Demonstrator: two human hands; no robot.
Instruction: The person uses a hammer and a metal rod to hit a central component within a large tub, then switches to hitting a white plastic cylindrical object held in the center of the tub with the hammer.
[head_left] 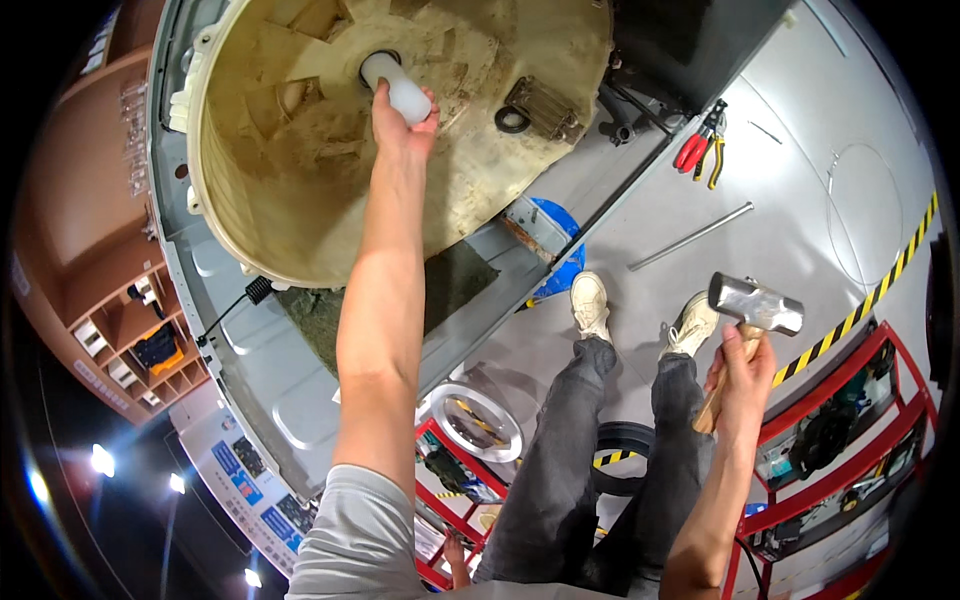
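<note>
One white cylinder [397, 88], probably light, stiff and slippery, best held mid-length, is inside the far-left tub [262, 190], gripped by the left hand [406, 128]; the right hand [742, 382] clasps a likely head-heavy hammer [756, 303].

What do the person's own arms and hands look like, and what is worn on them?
A short, plain light-grey sleeve covers the upper left arm; no sleeve shows on the right forearm. The left hand and right hand wear no gloves, and no wristwatch is visible.
</note>
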